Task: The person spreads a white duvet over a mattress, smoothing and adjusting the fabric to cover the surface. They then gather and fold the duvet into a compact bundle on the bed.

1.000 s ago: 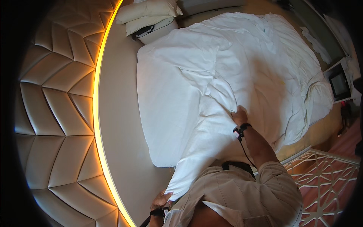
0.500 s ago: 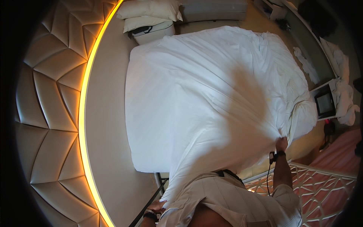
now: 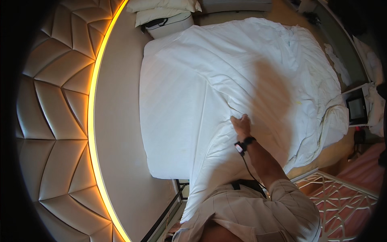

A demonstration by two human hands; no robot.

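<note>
A large white bed sheet (image 3: 266, 92) lies rumpled over the mattress (image 3: 169, 117), bunched most thickly along the right side. Near the middle of the bed, my right hand (image 3: 242, 126) is closed on a fold of it, and creases spread from that spot. A black band with a small device and a cable sits on that wrist. My left hand (image 3: 174, 230) is low at the bottom edge, mostly cut off by my shirt. The sheet hangs over the near edge of the bed and runs tight down to that hand, whose fingers barely show.
A padded wall panel (image 3: 60, 117) with a glowing strip curves along the left. Pillows (image 3: 167, 11) rest on a pale bedside piece (image 3: 171, 26) at the far left. A white lattice screen (image 3: 338, 197) stands near right, and a framed dark panel (image 3: 356, 108) lies beyond the bed.
My right hand has moved left from the right side of the bed to its middle, now on another part of the sheet. My left hand has slipped lower and shows less.
</note>
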